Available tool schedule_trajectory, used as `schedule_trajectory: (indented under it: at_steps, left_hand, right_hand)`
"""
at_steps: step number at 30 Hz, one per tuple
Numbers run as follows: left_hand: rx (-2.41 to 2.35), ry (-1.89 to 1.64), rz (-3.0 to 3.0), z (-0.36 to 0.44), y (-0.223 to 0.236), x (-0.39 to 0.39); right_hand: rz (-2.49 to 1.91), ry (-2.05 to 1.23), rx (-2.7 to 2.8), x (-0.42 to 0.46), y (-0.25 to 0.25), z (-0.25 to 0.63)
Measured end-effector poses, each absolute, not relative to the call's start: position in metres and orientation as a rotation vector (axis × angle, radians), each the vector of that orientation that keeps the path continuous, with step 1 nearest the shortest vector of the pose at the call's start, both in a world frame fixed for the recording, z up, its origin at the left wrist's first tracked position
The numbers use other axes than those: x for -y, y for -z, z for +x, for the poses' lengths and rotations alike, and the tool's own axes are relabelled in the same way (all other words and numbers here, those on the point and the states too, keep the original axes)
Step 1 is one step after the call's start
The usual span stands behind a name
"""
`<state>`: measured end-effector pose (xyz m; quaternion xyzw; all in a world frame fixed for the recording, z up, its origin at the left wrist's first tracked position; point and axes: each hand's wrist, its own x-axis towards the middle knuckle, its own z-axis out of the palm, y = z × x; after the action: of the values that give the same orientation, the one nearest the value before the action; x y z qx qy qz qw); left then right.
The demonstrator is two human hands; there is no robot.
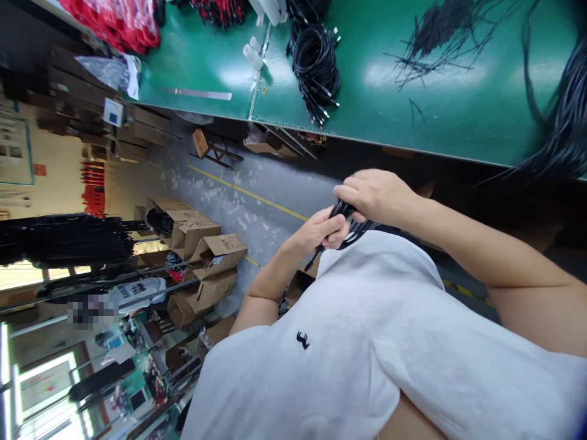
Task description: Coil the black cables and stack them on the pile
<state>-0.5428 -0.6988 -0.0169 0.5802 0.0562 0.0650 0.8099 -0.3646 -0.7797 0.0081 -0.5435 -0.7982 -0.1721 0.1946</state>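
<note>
My left hand point(326, 230) is closed around a small coil of black cable point(355, 233), thumb over the top. A short cable end pokes out below that fist. On the coil's other side, my right hand point(376, 194) has its fingers bent round it, thumb and forefinger close together near the upper end. Both hands are in front of my white shirt, off the green table point(367, 131). On that table lies a bundle of coiled black cables point(316, 67) with metal plug ends. A loose pile of thin black ties point(443, 30) lies to its right.
A large hank of black cables point(568, 110) hangs at the table's right edge. Also on the table are a metal strip point(197, 94), white cylinders point(253, 54) and red bagged goods point(119, 24). Beyond are a wooden stool point(202, 143) and open cardboard boxes point(220, 253).
</note>
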Motion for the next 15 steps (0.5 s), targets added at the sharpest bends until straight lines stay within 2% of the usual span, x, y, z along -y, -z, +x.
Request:
schedule_trajectory:
  at_steps: [9,12,15]
  left_hand:
    - [-0.224,0.066,1.234,-0.532,0.043,0.693]
    - [-0.298,-0.088,1.244,-0.524,0.046,0.694]
    - [-0.403,-0.395,1.188,-0.516,0.041,0.697]
  right_hand:
    - [-1.686,0.341,2.556,0.782,0.013,-0.357]
    - [-1.747,0.245,2.429,0.782,0.011,-0.355]
    - [-1.741,0.130,1.980,0.777,0.014,-0.346]
